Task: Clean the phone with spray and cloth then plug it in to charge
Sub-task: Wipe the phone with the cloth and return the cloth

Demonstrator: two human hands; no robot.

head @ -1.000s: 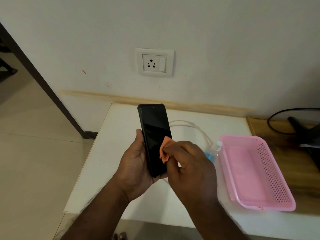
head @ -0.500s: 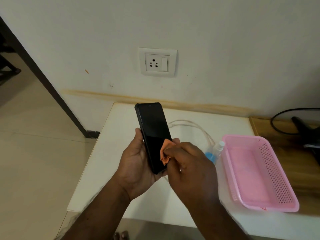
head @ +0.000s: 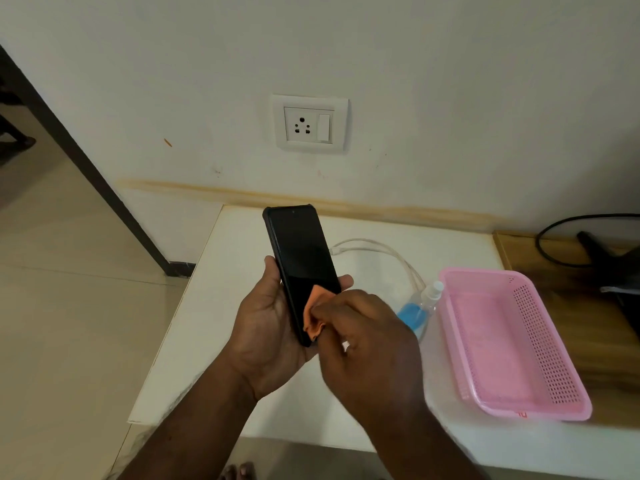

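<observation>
A black phone (head: 299,252) with a dark screen stands tilted above the white table, gripped around its lower half by my left hand (head: 268,327). My right hand (head: 367,341) pinches a small orange cloth (head: 314,315) and presses it against the lower right part of the screen. A spray bottle (head: 420,308) with blue liquid lies on the table behind my right hand, partly hidden by it. A white charging cable (head: 377,249) curls on the table beyond the phone. A white wall socket (head: 309,123) with a switch is on the wall above.
The white table (head: 214,296) has its left edge near my left forearm, with tiled floor beyond. A pink perforated basket (head: 509,344) sits at the right. Further right lies a wooden surface (head: 588,327) with a black cable and dark object.
The orange cloth has slid a little lower along the bottom of the screen. The phone stays in my left hand, held slightly more upright.
</observation>
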